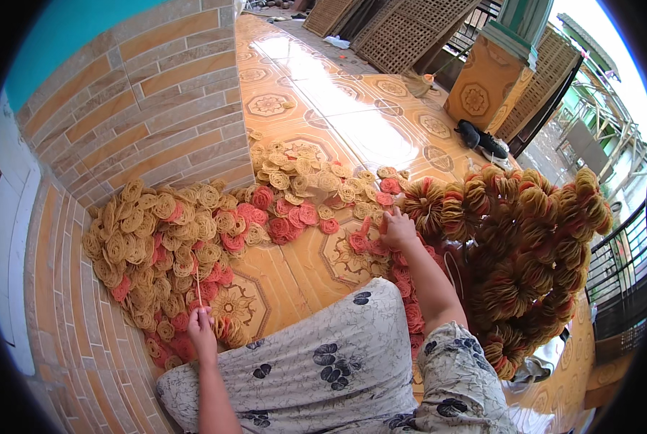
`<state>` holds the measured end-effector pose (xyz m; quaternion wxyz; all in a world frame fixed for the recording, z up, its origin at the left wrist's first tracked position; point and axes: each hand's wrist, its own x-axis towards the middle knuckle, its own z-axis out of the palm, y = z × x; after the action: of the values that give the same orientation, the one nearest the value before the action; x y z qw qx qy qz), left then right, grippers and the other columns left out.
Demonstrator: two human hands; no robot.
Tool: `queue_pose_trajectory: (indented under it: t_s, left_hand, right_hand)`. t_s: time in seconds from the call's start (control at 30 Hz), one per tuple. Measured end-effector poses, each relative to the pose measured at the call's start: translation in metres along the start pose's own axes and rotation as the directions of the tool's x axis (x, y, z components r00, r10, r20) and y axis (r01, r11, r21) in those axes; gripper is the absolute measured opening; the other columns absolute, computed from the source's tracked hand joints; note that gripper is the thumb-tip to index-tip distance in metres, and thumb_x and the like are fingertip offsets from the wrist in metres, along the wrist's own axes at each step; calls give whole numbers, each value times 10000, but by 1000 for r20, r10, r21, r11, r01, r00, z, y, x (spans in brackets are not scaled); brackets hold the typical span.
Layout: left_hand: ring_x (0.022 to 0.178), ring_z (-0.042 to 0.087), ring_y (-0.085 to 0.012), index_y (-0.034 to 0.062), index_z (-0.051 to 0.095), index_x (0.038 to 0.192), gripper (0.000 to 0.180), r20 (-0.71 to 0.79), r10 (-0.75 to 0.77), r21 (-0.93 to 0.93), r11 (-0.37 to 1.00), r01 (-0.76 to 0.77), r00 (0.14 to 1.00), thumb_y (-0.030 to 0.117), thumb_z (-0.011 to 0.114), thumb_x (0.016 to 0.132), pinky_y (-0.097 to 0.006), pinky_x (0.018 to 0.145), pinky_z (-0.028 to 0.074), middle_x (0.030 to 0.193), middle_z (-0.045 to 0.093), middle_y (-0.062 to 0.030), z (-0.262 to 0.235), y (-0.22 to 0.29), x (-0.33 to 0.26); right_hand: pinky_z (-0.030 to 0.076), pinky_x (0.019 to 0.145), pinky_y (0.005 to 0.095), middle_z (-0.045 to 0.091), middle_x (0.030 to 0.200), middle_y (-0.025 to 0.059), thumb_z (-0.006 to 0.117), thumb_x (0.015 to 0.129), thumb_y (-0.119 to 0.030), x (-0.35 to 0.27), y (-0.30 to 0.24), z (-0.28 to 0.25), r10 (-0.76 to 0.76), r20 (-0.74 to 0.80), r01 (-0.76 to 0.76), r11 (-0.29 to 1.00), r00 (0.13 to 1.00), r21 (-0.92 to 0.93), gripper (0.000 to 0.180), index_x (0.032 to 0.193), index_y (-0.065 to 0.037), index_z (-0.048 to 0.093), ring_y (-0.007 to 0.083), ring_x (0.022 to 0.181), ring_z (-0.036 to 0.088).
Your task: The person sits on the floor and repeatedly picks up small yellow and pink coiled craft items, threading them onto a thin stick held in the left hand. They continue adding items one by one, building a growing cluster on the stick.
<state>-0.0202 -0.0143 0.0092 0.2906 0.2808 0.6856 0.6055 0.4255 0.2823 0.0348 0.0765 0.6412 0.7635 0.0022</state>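
Note:
My left hand [202, 329] is closed in a pinch around the lower end of a thin stick [198, 284], which points away over a heap of round, coiled, lattice-like crackers [139, 242]. Most are tan, with pink-red crackers [287, 219] mixed in. My right hand [398, 230] reaches forward to the far right part of the spread, its fingers bent down among pink and tan pieces. Whatever its fingertips grip is too small to make out. Close on the right stand big bunches of packed crackers [515, 264], brown-tan with red ones between.
A brick-patterned wall [186, 94] borders the heap on the left. Orange patterned tiles [280, 275] cover the floor. Farther off are a tiled pillar [483, 83], dark shoes [479, 137], a broom head [417, 84] and leaning woven panels [410, 36]. My patterned clothing [316, 354] covers the near floor.

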Motion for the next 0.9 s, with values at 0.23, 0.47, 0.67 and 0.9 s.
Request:
queue_pose_trajectory:
  t_s: [0.23, 0.47, 0.67, 0.9]
  left_hand:
    - [623, 415, -58, -4, 577, 873, 267, 35, 8, 49, 999, -10, 999, 209, 461, 984, -217, 569, 343, 679, 470, 18, 4, -5, 9]
    - [625, 427, -58, 9, 589, 877, 288, 64, 45, 4, 999, -46, 997, 246, 468, 987, -213, 579, 349, 659, 459, 25, 8, -7, 12]
    - [634, 418, -61, 5, 584, 879, 287, 12, 25, -39, 999, -25, 1000, 246, 471, 986, -214, 588, 351, 671, 456, 25, -1, -7, 6]
    - [639, 417, -65, 2, 586, 885, 269, 34, 1, -38, 999, 0, 999, 223, 469, 984, -223, 589, 358, 692, 469, 21, 4, -6, 12]
  right_hand:
    - [451, 880, 447, 552, 1120, 130, 631, 767, -249, -108, 25, -50, 97, 388, -9, 975, 917, -222, 358, 1082, -81, 615, 314, 1084, 553]
    - [252, 1061, 512, 573, 1072, 118, 612, 741, -214, -99, -6, -1, -372, -2, 368, 920, 928, -131, 325, 1036, -78, 638, 267, 1107, 508]
    - [258, 1070, 493, 601, 1059, 144, 581, 757, -176, -63, -5, 29, -360, 85, 370, 902, 929, -223, 307, 1046, -72, 589, 250, 1105, 524]
    - [263, 1046, 509, 502, 1251, 93, 639, 702, -206, -69, -2, 11, -486, -14, 483, 870, 874, -96, 564, 1233, -71, 505, 271, 1175, 471]
